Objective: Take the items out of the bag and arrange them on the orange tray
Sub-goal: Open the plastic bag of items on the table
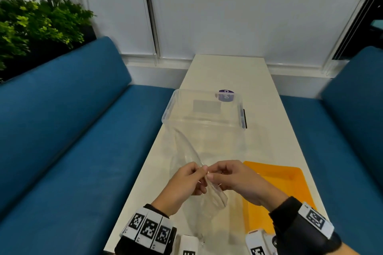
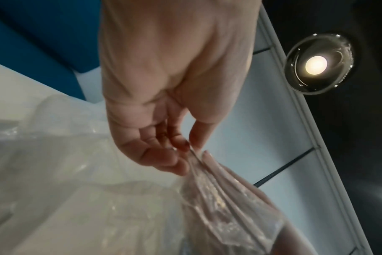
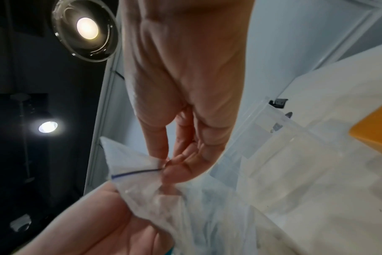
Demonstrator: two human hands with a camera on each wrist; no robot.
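While raised over the table point(image 1: 217, 72), both hands pinching the clear bag point(image 1: 215, 190).

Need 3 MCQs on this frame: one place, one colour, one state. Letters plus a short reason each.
1. Where is the tray relative to the hands?
A) on the person's right B) on the person's left C) on the bench
2. What colour is the line on the bag?
A) red B) blue C) green
3. How do the hands hold the bag?
A) one hand B) both pinch it C) neither

1 A: it lies beside the right hand.
2 B: the right wrist view shows a blue line.
3 B: the left hand and right hand meet on the clear plastic.
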